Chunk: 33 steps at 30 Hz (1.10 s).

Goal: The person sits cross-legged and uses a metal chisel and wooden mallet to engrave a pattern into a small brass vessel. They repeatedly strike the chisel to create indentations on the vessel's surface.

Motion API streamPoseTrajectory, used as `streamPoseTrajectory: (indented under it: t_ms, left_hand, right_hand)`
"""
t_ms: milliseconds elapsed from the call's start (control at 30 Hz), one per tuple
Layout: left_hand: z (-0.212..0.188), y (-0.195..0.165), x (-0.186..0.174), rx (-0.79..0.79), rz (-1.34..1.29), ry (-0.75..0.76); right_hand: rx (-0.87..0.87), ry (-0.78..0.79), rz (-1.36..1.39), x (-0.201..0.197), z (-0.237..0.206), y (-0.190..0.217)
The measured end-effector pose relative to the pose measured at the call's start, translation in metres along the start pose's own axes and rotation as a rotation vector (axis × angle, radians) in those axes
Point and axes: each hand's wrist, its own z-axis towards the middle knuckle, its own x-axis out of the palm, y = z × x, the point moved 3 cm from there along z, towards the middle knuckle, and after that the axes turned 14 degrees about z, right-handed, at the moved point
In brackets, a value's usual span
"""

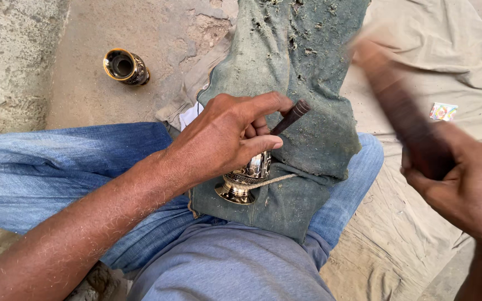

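Brass shows under our left hand (227, 136): a small engraved brass vase (246, 178) lies on its side on the dark green cloth (302, 83) over our lap, pinned by that hand. The left grip is clenched around a thin dark punch (292, 116), whose blunt end sticks out just beyond the fingers while its tip is hidden at the vase, directly below the grip. A cord (277, 179) runs across the cloth just beside the vase's foot. Our right hand (464, 187) grasps a dark wooden mallet (397, 100), blurred with motion, raised well apart from the left grip. We judge the risk plainly: a blow landing off the punch's end could strike the left fingers, or skid the tip across the engraving. A second brass vase (125, 67) lies on the floor (85, 33), far off beyond the left grip.
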Motion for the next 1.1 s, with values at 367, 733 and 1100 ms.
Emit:
streamPoseTrajectory:
  t_ms: [367, 733, 1100]
  left_hand:
    - [0.0, 0.006, 0.002, -0.031, -0.025, 0.059]
    - [0.014, -0.005, -0.008, 0.195, 0.027, 0.097]
    - [0.032, -0.011, -0.01, 0.164, 0.078, 0.328]
  right_hand:
    - [0.0, -0.12, 0.237, -0.006, 0.001, 0.011]
    - [-0.069, -0.171, 0.784, 0.021, -0.028, -0.009]
    - [0.024, -0.229, 0.804, 0.068, -0.053, -0.019]
